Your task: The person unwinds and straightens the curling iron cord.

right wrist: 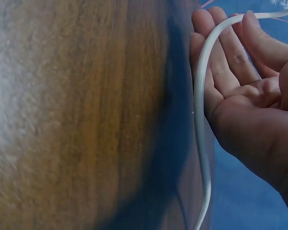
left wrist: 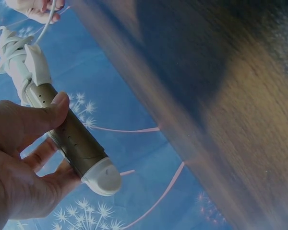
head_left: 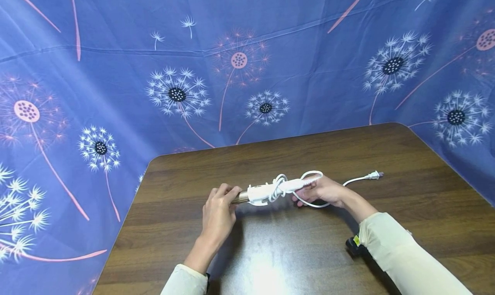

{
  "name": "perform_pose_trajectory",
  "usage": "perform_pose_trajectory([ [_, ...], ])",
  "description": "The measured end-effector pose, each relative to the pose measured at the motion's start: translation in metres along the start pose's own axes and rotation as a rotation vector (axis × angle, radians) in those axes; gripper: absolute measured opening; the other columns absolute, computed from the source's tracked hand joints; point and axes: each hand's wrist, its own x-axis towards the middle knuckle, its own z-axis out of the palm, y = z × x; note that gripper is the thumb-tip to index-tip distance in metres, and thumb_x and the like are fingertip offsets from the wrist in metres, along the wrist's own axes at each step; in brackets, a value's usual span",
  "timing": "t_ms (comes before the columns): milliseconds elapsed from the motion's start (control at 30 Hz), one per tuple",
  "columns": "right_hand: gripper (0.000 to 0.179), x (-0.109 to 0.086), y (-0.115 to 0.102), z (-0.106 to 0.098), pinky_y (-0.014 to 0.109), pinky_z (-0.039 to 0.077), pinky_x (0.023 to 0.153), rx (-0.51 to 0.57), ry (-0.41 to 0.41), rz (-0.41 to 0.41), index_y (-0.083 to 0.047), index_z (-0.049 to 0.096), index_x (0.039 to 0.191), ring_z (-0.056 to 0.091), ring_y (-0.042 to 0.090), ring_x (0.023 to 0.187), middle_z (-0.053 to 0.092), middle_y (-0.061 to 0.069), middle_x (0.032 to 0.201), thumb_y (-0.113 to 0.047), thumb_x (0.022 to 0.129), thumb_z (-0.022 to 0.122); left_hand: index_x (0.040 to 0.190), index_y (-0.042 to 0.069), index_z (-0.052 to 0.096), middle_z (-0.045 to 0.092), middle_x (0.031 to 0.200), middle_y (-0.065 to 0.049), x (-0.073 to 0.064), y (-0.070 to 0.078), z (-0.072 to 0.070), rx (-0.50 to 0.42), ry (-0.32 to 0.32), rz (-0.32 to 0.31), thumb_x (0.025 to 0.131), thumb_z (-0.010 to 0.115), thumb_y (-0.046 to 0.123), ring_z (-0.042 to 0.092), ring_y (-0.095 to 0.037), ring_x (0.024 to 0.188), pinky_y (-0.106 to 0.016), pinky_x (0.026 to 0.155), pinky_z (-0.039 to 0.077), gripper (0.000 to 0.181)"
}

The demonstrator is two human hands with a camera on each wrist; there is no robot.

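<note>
A wand-shaped appliance point(head_left: 267, 193), white with a gold barrel point(left wrist: 69, 127), is held level above the worktop point(head_left: 174, 247). The left hand point(head_left: 220, 211) is at the appliance's barrel end: its fingers are bent round the gold section, thumb along the upper face and the others beneath, and the white tip point(left wrist: 103, 177) juts out past them. At the appliance's other end, beyond its white handle point(head_left: 294, 185), the right hand point(head_left: 321, 192) has its thumb and forefinger closed lightly on the white cord point(right wrist: 200, 105), while its remaining fingers curve loosely with the cord running across them. Part of that cord is wound in loops around the appliance's handle, and its two-pronged plug point(head_left: 374, 175) is to the appliance's right. Behind the appliance hangs a blue cloth point(head_left: 317, 71) printed with white and pink dandelions. A faint mark on the appliance's white body is too small to read. Right of and nearer than the appliance, a yellow label point(head_left: 356, 240) below the right sleeve point(head_left: 402, 247) is likewise illegible.
</note>
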Motion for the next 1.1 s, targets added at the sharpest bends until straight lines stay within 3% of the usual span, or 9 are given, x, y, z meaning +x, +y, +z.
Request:
perform_pose_trajectory([
  [167, 0.029, 0.001, -0.004, 0.003, 0.051, 0.047, 0.066, -0.104, 0.066, 0.007, 0.016, 0.048, 0.101, 0.061, 0.039, 0.074, 0.058, 0.033, 0.088, 0.001, 0.079, 0.059, 0.095, 0.023, 0.064, 0.056, 0.091, 0.007, -0.001, -0.001, 0.0, -0.008, 0.013, 0.002, 0.055, 0.076, -0.002, 0.052, -0.017, 0.077, -0.037, 0.051, 0.045, 0.049],
  [567, 0.023, -0.002, -0.013, -0.004, 0.041, 0.05, 0.06, -0.155, 0.223, 0.03, 0.004, 0.059, 0.098, 0.063, 0.029, 0.069, 0.06, 0.03, 0.09, -0.001, 0.076, 0.062, 0.094, 0.024, 0.064, 0.057, 0.09, 0.008, -0.006, -0.002, -0.001, 0.024, 0.0, -0.02, 0.055, 0.076, 0.0, 0.053, -0.017, 0.076, -0.036, 0.049, 0.044, 0.047],
  [800, 0.034, -0.007, -0.021, -0.012, 0.036, 0.051, 0.06, -0.171, 0.398, -0.048, 0.012, 0.054, 0.107, 0.064, 0.03, 0.07, 0.065, 0.012, 0.082, 0.002, 0.075, 0.062, 0.095, 0.024, 0.065, 0.057, 0.09, 0.007, -0.008, -0.005, -0.002, 0.061, -0.03, -0.06, 0.054, 0.078, 0.0, 0.053, -0.019, 0.075, -0.037, 0.049, 0.044, 0.05],
  [1100, 0.038, -0.014, -0.029, -0.017, 0.031, 0.051, 0.059, -0.123, 0.477, -0.115, 0.018, 0.049, 0.107, 0.065, 0.027, 0.069, 0.066, 0.012, 0.08, -0.002, 0.077, 0.063, 0.096, 0.023, 0.066, 0.057, 0.087, 0.006, -0.011, -0.008, -0.003, 0.068, -0.062, -0.164, 0.053, 0.079, 0.002, 0.052, -0.02, 0.071, -0.038, 0.05, 0.044, 0.049],
])
